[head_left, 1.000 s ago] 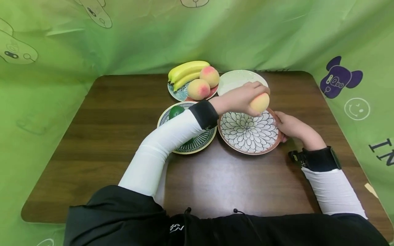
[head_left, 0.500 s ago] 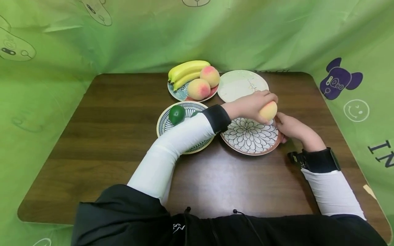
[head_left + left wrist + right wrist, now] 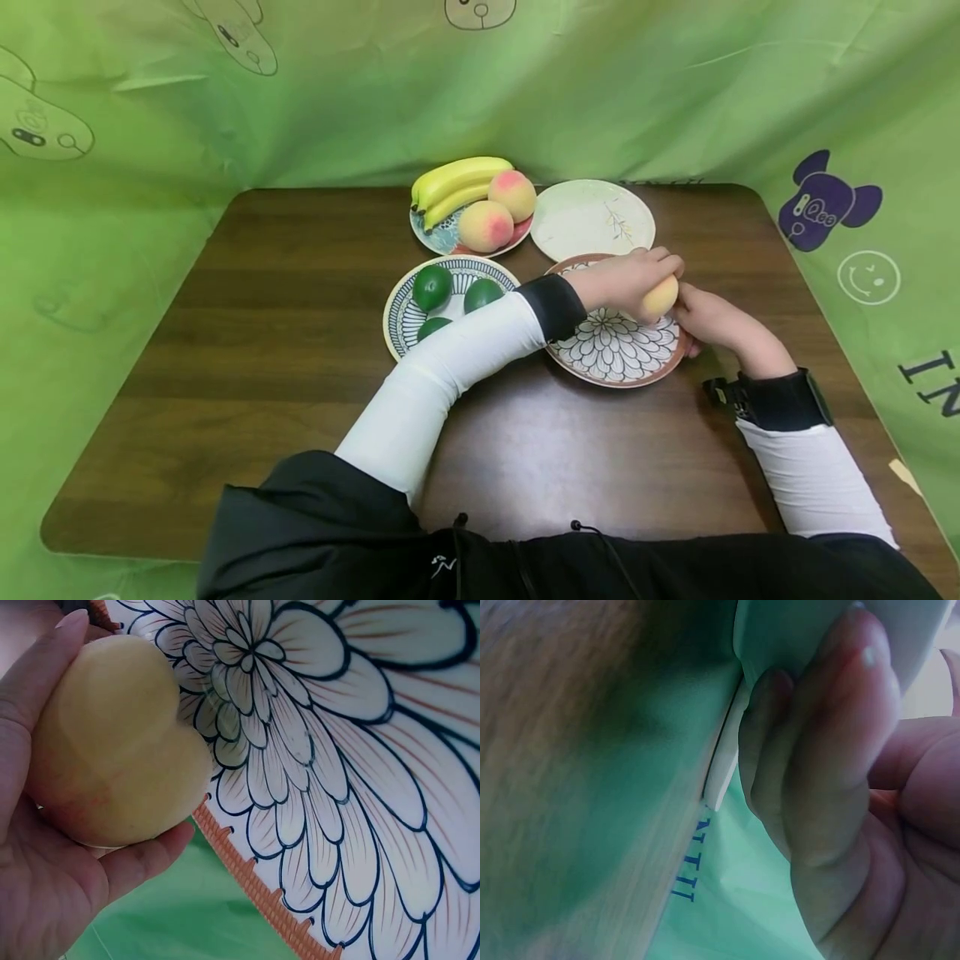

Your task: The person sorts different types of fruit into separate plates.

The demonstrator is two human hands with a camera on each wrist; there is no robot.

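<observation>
Lowering over the last second, the left hand (image 3: 626,282) keeps its fingers wrapped round the peach (image 3: 660,297), now almost on the flower plate (image 3: 615,354) at its 2 o'clock edge. The right hand (image 3: 708,321) still pinches that rim, steadying it for the set-down.

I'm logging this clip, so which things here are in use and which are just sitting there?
In use: left hand holding peach; right hand gripping flower-pattern plate.

Lying about: limes on striped plate; bananas; two peaches; white plate.
</observation>
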